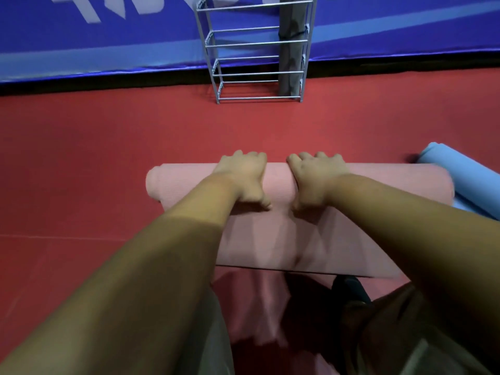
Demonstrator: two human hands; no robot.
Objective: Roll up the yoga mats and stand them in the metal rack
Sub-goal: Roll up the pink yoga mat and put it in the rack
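- Pink yoga mat [365,182] part-rolled on red floor [81,158], centre.
- Left grip [242,175] and right grip [316,180] both curled over its roll, holding it.
- Metal rack [257,44] at 12 o'clock, grey rolled mat [290,63] upright inside.
- Blue mat [460,171] at 3 o'clock.
- Banner [108,36] writing cropped, unreadable.

Both arms reaching fwd, near straight. L hand [243,177] & R hand [315,178] lying side by side, fingers curling over pink mat roll [392,182], thumbs pressing its near side.

Red floor [81,158]; blue banner wall [121,36] behind, pale lettering [92,12], black strip [108,80] along base.
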